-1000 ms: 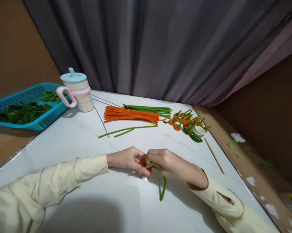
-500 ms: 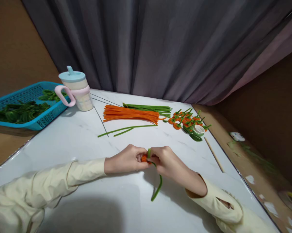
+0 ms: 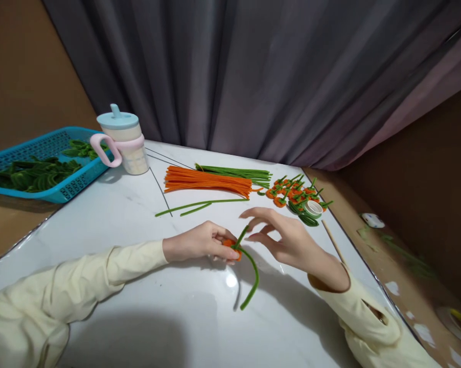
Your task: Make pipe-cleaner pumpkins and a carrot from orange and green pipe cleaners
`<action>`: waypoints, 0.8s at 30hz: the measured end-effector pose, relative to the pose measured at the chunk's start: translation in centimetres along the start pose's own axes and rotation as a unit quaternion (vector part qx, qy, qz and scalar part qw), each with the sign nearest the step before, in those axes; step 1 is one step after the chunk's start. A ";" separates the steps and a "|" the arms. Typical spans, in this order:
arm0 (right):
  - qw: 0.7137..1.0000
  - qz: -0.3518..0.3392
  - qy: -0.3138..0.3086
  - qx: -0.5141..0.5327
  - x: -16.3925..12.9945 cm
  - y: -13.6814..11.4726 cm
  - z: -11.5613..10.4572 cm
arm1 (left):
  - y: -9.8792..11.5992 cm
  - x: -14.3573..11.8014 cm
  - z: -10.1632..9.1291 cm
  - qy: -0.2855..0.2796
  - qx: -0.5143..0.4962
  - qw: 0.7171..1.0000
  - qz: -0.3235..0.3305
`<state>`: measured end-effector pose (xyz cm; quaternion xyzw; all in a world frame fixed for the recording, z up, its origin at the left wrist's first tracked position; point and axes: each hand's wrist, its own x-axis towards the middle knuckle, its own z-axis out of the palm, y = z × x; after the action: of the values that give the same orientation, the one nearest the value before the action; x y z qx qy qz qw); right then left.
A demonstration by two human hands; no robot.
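Observation:
Between the thumb and fingers of my left hand [image 3: 203,243] is a small orange pipe-cleaner piece [image 3: 228,243], partly hidden by the fingers. A green pipe cleaner [image 3: 255,273] runs through or around it, one short end pointing up and a longer end curving down toward the table. My right hand [image 3: 282,235] hovers just right of it, fingers spread and curled, with nothing in them. Farther back lie a bundle of orange pipe cleaners [image 3: 207,181], a bundle of green ones [image 3: 234,172] and two loose green stems [image 3: 203,204].
Finished orange pieces with green stems [image 3: 292,189] cluster at right, beside green loops [image 3: 309,219] and a white ring-shaped roll [image 3: 314,208]. A thin stick [image 3: 332,240] lies near the right edge. At left stand a lidded cup [image 3: 133,153] and a blue basket [image 3: 58,194] of green pieces.
My right hand has let go of the green pipe cleaner and moved up and right, its fingers opening. My left hand still holds the orange piece, now more exposed.

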<state>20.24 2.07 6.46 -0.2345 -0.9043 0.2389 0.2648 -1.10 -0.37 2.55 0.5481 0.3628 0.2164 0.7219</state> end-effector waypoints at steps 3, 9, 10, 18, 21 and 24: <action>0.969 -0.157 0.018 -0.190 -0.2 -1.2 -1.1 | 0.0 0.1 -0.4 -0.063 -0.121 0.990 -0.032; 0.933 -0.237 -0.006 -0.271 -0.1 -2.7 -0.3 | 0.3 0.0 -0.6 -0.105 -0.187 0.974 -0.067; 0.933 -0.247 -0.002 -0.262 -0.1 -2.6 -0.1 | 0.3 -0.1 -0.6 -0.108 -0.187 0.974 -0.071; 0.933 -0.280 -0.037 -0.225 0.1 -2.4 0.7 | 0.3 -0.4 -0.5 -0.131 -0.134 0.981 -0.059; 0.926 -0.285 -0.062 -0.238 0.1 -3.0 0.6 | 0.3 -0.5 -0.4 -0.132 -0.080 0.987 -0.047; 0.916 -0.291 -0.110 -0.254 0.1 -3.9 0.4 | 0.2 -0.6 -0.3 -0.132 -0.070 0.987 -0.060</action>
<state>18.71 -1.02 8.36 0.0077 -0.9861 -0.0628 0.1534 -1.75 -0.52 2.91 0.4970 0.2805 0.1237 0.8118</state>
